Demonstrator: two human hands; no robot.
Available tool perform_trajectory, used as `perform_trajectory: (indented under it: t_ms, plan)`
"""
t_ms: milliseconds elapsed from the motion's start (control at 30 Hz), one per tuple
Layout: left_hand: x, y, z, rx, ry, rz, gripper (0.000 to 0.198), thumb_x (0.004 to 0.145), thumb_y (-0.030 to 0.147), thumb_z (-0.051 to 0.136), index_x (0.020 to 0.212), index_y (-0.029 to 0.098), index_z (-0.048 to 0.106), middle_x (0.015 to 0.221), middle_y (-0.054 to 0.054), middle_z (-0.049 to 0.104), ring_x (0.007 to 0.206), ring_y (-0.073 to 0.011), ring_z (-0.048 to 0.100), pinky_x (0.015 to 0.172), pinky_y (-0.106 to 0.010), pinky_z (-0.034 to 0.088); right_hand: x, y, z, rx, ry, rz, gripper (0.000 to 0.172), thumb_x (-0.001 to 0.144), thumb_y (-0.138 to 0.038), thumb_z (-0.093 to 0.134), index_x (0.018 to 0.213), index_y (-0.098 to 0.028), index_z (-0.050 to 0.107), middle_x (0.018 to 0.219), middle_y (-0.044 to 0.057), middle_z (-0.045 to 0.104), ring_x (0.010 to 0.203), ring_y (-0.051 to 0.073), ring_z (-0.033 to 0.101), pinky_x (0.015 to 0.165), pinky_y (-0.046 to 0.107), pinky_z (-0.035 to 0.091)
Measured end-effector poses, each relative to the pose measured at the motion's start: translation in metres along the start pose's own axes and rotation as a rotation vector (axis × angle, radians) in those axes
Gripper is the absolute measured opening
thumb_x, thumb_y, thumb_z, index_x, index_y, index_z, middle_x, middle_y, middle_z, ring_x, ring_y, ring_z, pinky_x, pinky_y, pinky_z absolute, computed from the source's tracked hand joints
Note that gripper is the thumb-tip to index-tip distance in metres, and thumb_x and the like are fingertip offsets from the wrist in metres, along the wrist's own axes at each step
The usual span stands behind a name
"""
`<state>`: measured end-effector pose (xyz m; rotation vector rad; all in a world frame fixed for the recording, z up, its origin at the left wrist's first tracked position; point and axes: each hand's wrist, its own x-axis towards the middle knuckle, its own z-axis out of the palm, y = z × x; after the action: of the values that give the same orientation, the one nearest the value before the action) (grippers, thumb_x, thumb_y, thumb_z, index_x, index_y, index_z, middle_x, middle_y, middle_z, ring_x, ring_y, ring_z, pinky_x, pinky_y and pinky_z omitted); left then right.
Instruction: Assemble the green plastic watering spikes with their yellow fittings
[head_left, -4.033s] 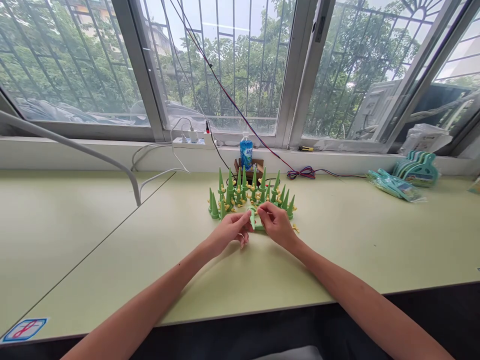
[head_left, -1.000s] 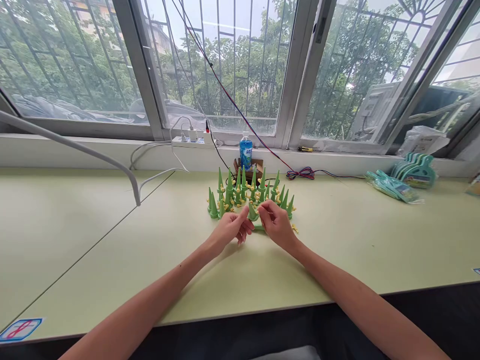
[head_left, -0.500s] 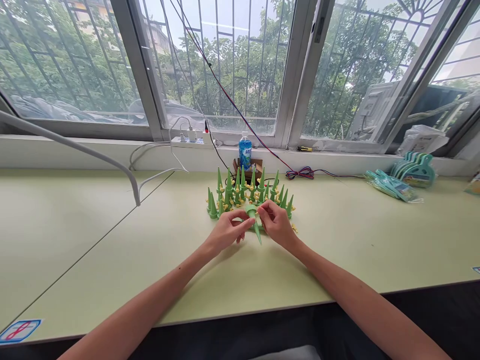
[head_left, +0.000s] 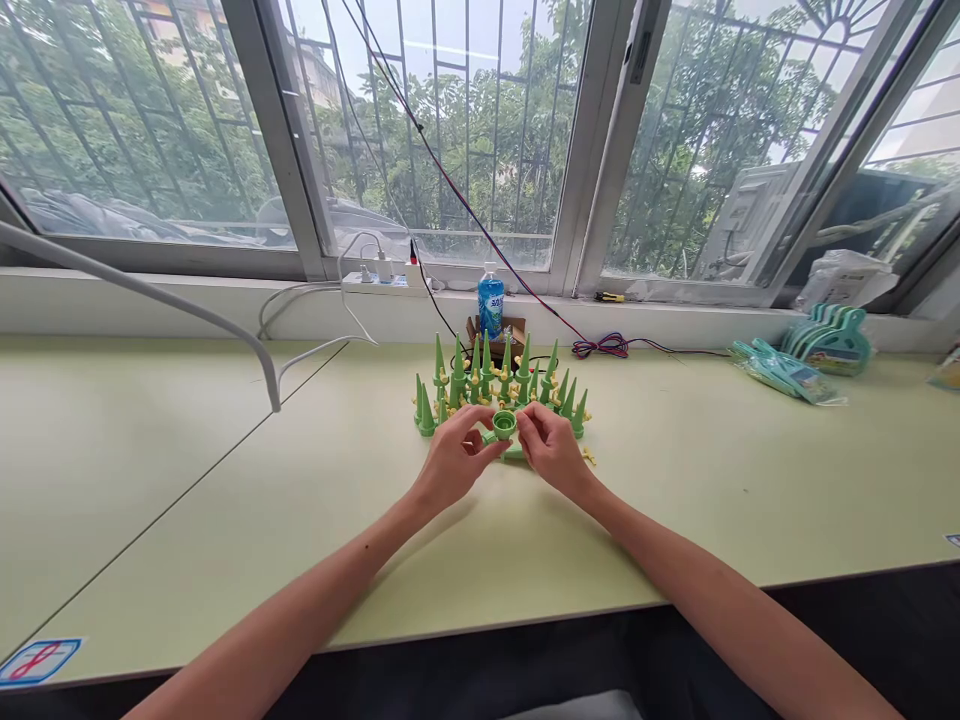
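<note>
My left hand (head_left: pixel 456 455) is closed around a green plant watering spike (head_left: pixel 504 426), its round hollow end facing me and its point hidden. Close against the spike's right side, my right hand (head_left: pixel 553 452) has thumb and finger pinched together; what sits between them is too small to make out. Just behind both hands, several green watering spikes (head_left: pixel 457 378) stand point up in a group, with small yellow valves on them. Under the hands lies another green piece (head_left: pixel 514 454), partly covered. A loose yellow valve (head_left: pixel 589 457) rests on the table right of my right hand.
Behind the spikes stand a blue bottle (head_left: pixel 490 305) and a small cardboard box (head_left: pixel 514 330). A coiled cable (head_left: pixel 600 346) lies to their right. Bagged teal items (head_left: pixel 787 372) are at the far right. A grey hose (head_left: pixel 255 345) hangs over the left side.
My left hand has turned the spike, so its hollow end now faces me instead of its point hanging toward me. My right hand has stayed beside it.
</note>
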<state>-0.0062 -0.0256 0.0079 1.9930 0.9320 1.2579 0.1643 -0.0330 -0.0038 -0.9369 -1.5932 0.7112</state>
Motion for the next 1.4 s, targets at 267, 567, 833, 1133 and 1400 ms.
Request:
perform_trajectory:
  t_ms: [267,567,833,1133,1400]
  plan:
    - [0.001,0.005,0.0,-0.141,-0.111,-0.191,0.034,0.083,0.051,0.06,0.079,0.018,0.054,0.074,0.001,0.057,0.043,-0.0053,0.046,0.037,-0.019,0.037,0.001,0.0,0.0,0.005,0.114,-0.009,0.031,0.095,-0.048,0.046,0.079,-0.021,0.047,0.055,-0.005,0.043,0.045,0.009,0.037,0.044,0.023,0.03]
    - [0.003,0.011,-0.004,-0.457,-0.348,-0.506,0.072,0.084,0.075,0.034,0.074,0.01,0.065,0.077,-0.01,0.065,0.044,-0.009,0.05,0.039,-0.023,0.037,-0.002,-0.006,-0.001,-0.04,-0.012,-0.071,0.031,0.096,-0.048,0.043,0.08,-0.021,0.048,0.059,-0.004,0.044,0.048,0.009,0.039,0.047,0.023,0.033]
    - [0.002,0.007,-0.004,-0.473,-0.337,-0.523,0.06,0.084,0.07,0.044,0.081,0.012,0.059,0.079,-0.009,0.065,0.046,-0.0093,0.052,0.041,-0.024,0.039,-0.001,-0.005,-0.002,-0.048,-0.054,-0.05,0.031,0.095,-0.049,0.044,0.08,-0.022,0.047,0.058,-0.004,0.044,0.047,0.01,0.04,0.046,0.023,0.031]
    - [-0.001,0.005,-0.006,-0.08,-0.169,-0.168,0.036,0.08,0.052,0.064,0.088,0.018,0.056,0.082,0.0,0.054,0.05,-0.0064,0.049,0.043,-0.022,0.041,0.001,-0.002,-0.002,-0.129,-0.023,-0.089,0.031,0.094,-0.045,0.047,0.076,-0.02,0.049,0.06,-0.004,0.041,0.051,0.01,0.034,0.048,0.024,0.027]
    - [-0.001,0.0,-0.001,0.138,-0.036,0.061,0.023,0.083,0.041,0.064,0.097,0.022,0.064,0.099,-0.003,0.051,0.056,-0.0054,0.045,0.05,-0.023,0.046,0.0,-0.002,-0.002,-0.155,-0.019,-0.053,0.032,0.094,-0.045,0.047,0.074,-0.02,0.049,0.057,-0.004,0.041,0.05,0.01,0.034,0.048,0.024,0.026]
